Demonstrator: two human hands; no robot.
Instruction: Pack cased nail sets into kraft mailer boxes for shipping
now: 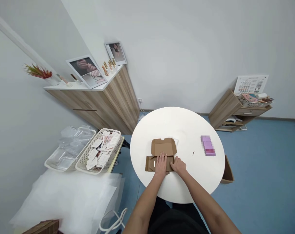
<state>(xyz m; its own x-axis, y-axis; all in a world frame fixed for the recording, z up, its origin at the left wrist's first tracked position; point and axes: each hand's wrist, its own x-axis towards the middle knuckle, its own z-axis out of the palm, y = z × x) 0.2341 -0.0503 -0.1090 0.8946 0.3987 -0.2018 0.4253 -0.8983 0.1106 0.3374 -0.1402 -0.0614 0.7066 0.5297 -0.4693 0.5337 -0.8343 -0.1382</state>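
A flat brown cardboard mailer box (162, 148) lies open on the round white table (186, 130), its lid flap turned up away from me. My left hand (161, 164) lies flat on the box's base, fingers stretched out. My right hand (178, 165) curls around the box's right side flap, fingers bent on the cardboard. A small white sheet peeks out from behind the lid.
A pink blurred object (208, 146) lies on the table's right part. Two white baskets (102, 151) at the left hold small cards and clear plastic. White foam sheets (64, 198) cover the near left. A wooden cabinet (106, 97) and a low shelf (237, 110) line the wall.
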